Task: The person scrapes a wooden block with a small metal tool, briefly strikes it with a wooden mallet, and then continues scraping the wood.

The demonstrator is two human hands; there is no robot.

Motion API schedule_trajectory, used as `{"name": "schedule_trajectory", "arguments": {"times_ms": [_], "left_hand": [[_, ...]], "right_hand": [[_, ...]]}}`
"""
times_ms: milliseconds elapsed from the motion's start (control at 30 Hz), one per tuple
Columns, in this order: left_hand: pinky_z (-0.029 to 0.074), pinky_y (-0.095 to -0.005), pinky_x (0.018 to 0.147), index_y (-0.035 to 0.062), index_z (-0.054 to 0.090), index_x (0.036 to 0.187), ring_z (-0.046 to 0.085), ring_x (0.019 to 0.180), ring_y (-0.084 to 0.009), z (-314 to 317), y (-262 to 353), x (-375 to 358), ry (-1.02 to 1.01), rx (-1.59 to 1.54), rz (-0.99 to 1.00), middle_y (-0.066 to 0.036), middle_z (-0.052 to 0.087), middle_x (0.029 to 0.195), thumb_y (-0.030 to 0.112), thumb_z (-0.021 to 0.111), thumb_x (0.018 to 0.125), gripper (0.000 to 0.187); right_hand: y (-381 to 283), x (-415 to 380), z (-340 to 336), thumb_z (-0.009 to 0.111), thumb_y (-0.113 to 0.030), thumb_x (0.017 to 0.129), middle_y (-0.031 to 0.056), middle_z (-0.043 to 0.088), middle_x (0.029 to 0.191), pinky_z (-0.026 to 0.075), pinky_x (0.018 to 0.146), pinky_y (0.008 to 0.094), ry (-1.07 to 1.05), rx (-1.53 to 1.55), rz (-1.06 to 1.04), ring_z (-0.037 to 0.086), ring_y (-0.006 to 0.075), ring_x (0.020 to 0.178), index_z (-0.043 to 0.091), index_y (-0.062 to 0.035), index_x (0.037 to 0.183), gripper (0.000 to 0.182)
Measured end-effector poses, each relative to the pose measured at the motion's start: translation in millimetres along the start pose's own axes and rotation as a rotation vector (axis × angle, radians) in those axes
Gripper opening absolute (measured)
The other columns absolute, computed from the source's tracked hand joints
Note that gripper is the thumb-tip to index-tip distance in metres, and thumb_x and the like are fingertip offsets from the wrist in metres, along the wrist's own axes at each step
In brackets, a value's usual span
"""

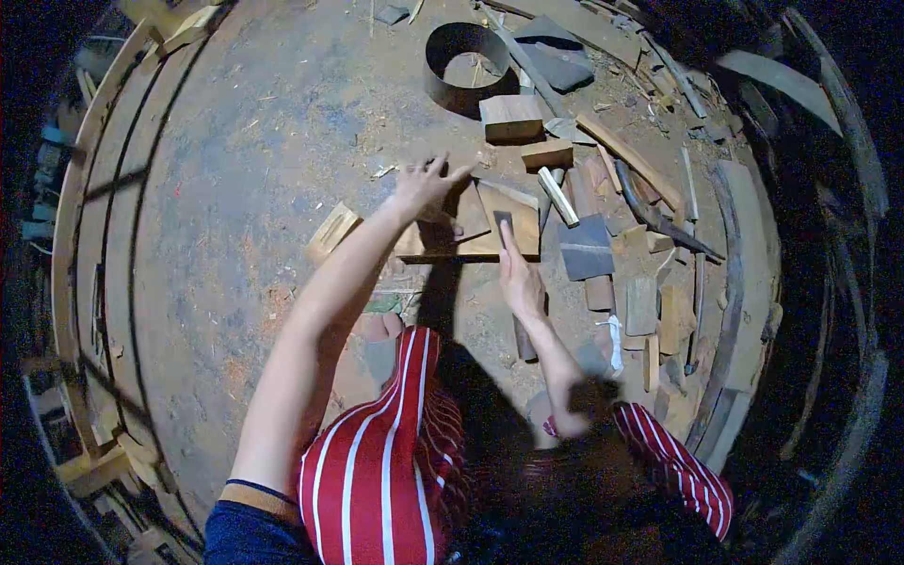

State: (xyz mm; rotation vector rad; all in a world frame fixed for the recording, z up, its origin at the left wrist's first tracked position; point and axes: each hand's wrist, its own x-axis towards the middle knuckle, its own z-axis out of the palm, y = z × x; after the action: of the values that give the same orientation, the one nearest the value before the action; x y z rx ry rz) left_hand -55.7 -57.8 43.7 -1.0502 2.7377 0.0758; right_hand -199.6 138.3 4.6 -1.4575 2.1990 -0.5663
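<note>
A light-brown wooden board [516, 209] lies on the ground in front of me, made up of angled flat faces with a dark lower edge. My left hand [426, 191] is over its left part, fingers spread, with the thumb reaching down toward the wood. From the lower right, my right hand [521, 284] reaches onto the board with its fingers stretched forward. Under those fingertips is a small dark flat piece [503, 218], resting against the wood; it may be sandpaper. Part of the board is hidden by my left hand.
A dark metal ring [462, 75] stands beyond the board, near wooden blocks [511, 120]. On the right lie a creased dark sheet [586, 247], wood strips and offcuts. A small block [334, 229] sits left. A long wooden frame [71, 226] borders the left side.
</note>
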Motion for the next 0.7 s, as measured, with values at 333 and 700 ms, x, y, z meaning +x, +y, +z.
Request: {"name": "schedule_trajectory", "arguments": {"times_ms": [333,700], "left_hand": [[0.049,-0.0492,0.080,0.0141,0.040,0.125,0.053,0.105,-0.0389,-13,-33,-12,0.101,-0.287,-0.435,-0.021,0.031,0.135,0.053,0.078,0.058,0.086],[0.018,-0.0661,0.102,0.0285,0.020,0.144,0.036,0.128,-0.0349,21,-47,-20,0.109,0.262,0.274,-0.018,0.034,0.139,0.059,0.068,0.064,0.099]], "right_hand": [[9,0,-5,0.046,-0.029,0.093,0.0204,0.057,0.055,0.047,0.050,0.0524,-0.023,-0.150,-0.019,0.059,0.0391,0.053,0.023,-0.0396,0.141,0.054],[8,-2,-3,0.046,-0.029,0.092,0.0204,0.056,0.055,0.044,0.047,0.0514,-0.010,-0.180,-0.056,0.058,0.0393,0.051,0.020,-0.0368,0.142,0.056]]}}
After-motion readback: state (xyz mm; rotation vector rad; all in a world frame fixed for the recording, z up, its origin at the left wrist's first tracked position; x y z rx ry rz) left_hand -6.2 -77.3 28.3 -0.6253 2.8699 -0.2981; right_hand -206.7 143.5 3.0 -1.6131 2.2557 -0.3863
